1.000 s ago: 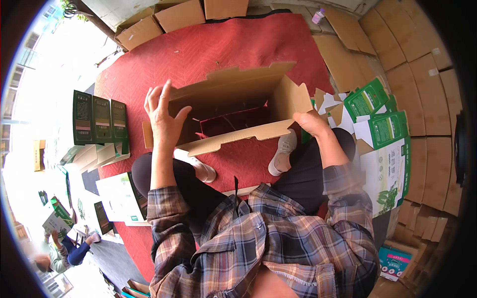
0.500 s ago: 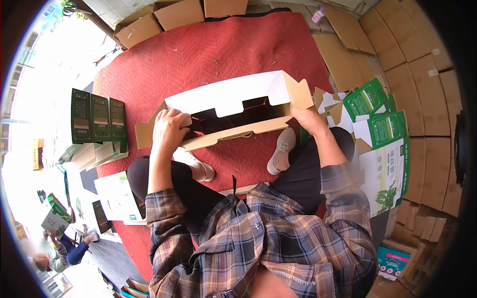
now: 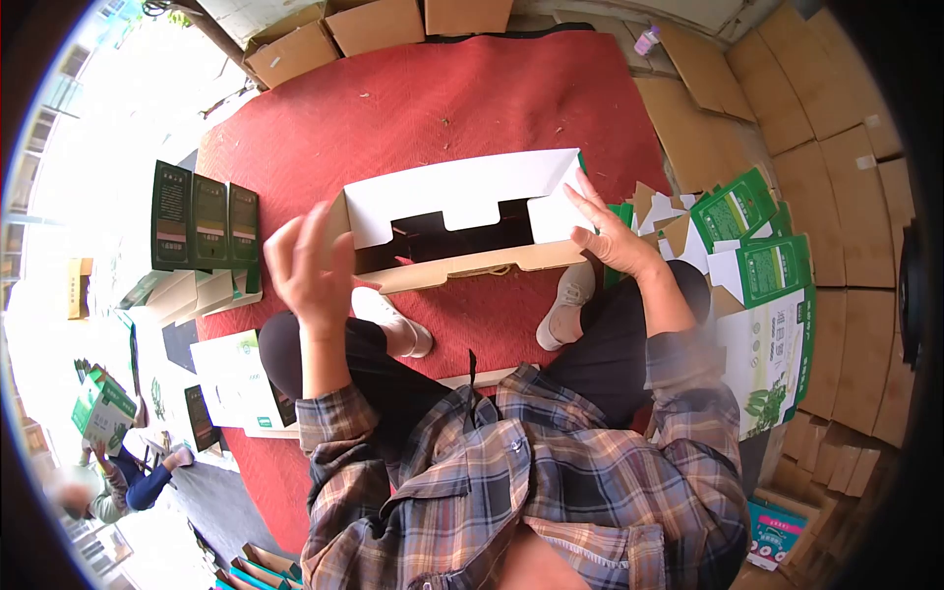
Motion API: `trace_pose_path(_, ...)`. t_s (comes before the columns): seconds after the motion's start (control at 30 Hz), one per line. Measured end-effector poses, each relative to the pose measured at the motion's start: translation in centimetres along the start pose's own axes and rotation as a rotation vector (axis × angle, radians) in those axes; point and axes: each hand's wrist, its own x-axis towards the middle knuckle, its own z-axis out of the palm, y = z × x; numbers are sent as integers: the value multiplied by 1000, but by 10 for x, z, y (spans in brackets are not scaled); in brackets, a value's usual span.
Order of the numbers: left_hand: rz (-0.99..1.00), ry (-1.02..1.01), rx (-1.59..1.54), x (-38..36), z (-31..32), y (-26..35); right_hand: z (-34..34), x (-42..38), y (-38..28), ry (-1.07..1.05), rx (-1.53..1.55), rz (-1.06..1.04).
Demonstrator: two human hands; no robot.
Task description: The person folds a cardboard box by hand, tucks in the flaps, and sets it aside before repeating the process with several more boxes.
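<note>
Right hand [image 3: 612,236] flat against white carton [image 3: 462,202]; print unreadable

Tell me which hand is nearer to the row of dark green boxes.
Left. The left hand is raised at the carton's left end, close to the dark green boxes; the right hand presses the carton's far right end.

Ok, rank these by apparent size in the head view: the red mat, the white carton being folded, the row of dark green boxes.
1. red mat, by far the largest.
2. white carton.
3. row of dark green boxes, smallest, though fisheye edge distortion may shrink it.
</note>
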Motion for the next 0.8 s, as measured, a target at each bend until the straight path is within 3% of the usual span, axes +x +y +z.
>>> trace_pose_path(0.03,-29,152,-23,-3,-4,-7,-1,0,-1,3,-5,14)
trace_pose_path(0.07,-219,150,-99,-13,-9,-20,-1,1,-3,2,-6,23)
trace_pose_path(0.1,-371,107,-403,-20,-7,-32,-1,1,-3,-2,-5,23)
trace_pose_path(0.17,-586,-209,-807,-26,-8,-43,-2,3,-3,8,2,28)
trace_pose_path(0.23,-518,-473,-848,-36,1,-35,-1,5,2,17,14,16)
trace_pose_path(0.27,-480,-655,-719,-42,2,-46,0,6,3,29,23,7)
trace_pose_path(0.37,-277,-639,-479,-40,11,-40,2,10,0,86,15,-7)
trace_pose_path(0.5,-351,-629,-245,-43,35,-37,7,16,9,170,74,-55)
trace_pose_path(0.63,-174,-396,-79,-49,59,-22,20,23,12,384,-169,-135)
trace_pose_path(0.7,-143,-579,22,-49,59,-20,28,20,4,434,-337,-132)
trace_pose_path(0.8,-17,-626,48,-46,51,-11,30,13,-2,349,-512,-123)
